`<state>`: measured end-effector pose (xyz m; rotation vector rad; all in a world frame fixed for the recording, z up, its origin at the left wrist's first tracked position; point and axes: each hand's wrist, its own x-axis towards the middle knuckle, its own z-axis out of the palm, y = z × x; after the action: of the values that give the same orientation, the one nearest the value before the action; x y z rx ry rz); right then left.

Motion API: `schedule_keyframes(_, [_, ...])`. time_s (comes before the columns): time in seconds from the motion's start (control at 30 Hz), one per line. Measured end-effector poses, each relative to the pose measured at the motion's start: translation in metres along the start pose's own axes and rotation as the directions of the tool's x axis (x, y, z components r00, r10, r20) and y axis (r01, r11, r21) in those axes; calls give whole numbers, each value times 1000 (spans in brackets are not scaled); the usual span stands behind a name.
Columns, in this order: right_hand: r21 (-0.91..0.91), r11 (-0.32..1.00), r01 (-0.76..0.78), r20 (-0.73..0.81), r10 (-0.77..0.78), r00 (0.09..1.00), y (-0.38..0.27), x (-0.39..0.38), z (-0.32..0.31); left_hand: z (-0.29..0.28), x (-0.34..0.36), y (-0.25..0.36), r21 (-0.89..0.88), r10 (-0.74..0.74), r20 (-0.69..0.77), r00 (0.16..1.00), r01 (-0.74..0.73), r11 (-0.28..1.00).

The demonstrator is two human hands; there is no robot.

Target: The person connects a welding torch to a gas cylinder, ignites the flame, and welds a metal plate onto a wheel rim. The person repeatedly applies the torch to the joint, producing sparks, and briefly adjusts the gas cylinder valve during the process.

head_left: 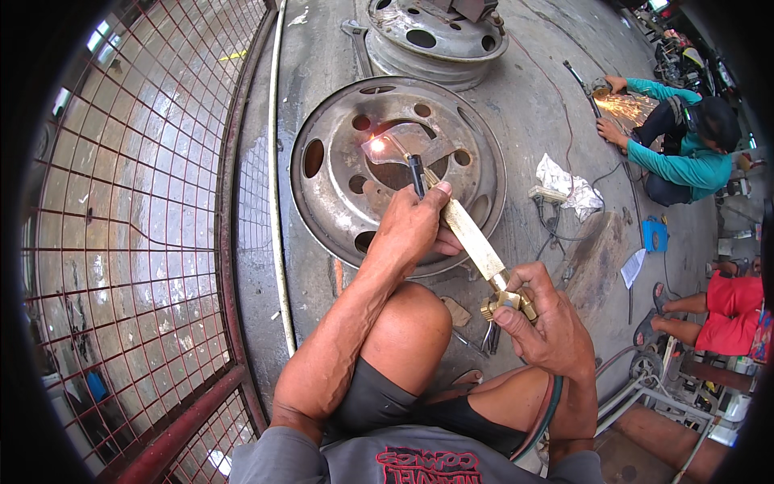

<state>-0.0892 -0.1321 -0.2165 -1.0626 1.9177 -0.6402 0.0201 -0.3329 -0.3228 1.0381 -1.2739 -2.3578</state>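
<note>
My left hand [413, 218] is closed round the front of a brass gas torch [474, 239], beside a black cylindrical piece [416, 173] with a thin bent tip. My right hand [548, 323] grips the torch's rear end, thumb and fingers at its valve knobs. A bright glowing spot [377, 145] shows just off the thin tip, at the corner of a flat plate [427, 151] over the centre opening of a steel wheel rim [322, 214]. The rim lies flat on the floor before my knees, worn and stained, with round holes. Hoses [552, 411] run down past my right forearm.
A second wheel rim [435, 68] lies beyond, beside an adjustable wrench [358, 48]. Red wire-mesh fencing [145, 161] stands left. At right, a co-worker [677, 145] grinds with flying sparks [625, 107]; a white cloth [568, 184], cables and a person in red shorts [730, 315] are nearer.
</note>
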Motion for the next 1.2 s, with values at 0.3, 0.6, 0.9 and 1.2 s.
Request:
schedule_keyframes(0.3, [5, 1000, -8, -1, 8, 1000, 0, -1, 0, 1, -2, 1, 10, -1, -12, 1000, 1, 1000])
schedule_keyframes(0.6, [3, 1000, -3, -6, 3, 1000, 0, -1, 0, 2, -1, 1, -2, -4, -7, 1000, 4, 1000])
schedule_keyframes(0.9, [-12, 1000, 7, 0, -7, 1000, 1, 0, -1, 3, -2, 2, 4, -4, -13, 1000, 4, 1000])
schedule_keyframes(1.2, [-1, 1000, 23, 1, -23, 1000, 1, 0, 1, 2, -2, 3, 2, 0, -3, 1000, 0, 1000])
